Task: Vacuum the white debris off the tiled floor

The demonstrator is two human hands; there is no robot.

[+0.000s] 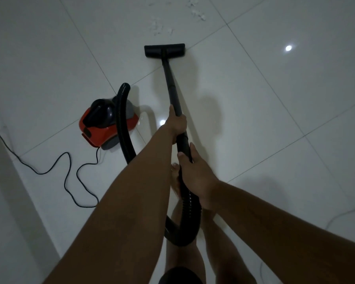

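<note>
Left hand [177, 125]: fingers wrapped closed round the wand [171, 87], the forward grip, nearer the floor head.
Right hand [195, 175]: fingers closed round the wand's rear end, where the ribbed hose [125, 124] joins; thumb lies along the top.
Floor head [164, 51]: flat on the tiled floor [264, 119], its wide edge set crosswise to the wand.
Wand axis: long axis runs from the hands straight away from the person, leaning slightly left; it points toward the debris.
Debris [162, 27]: white flecks scattered just beyond the floor head, not yet touched; a second patch [197, 11] lies further off, to the right.
Key relation: debris lies dead ahead of the head along the wand's line, so a straight forward push looks enough for the near patch; the far one likely needs a swing right.
Vacuum body [103, 124]: red and black, on the floor left of the wand, cord [70, 177] trailing back-left.
Progress, judged: pickup not yet begun.
</note>
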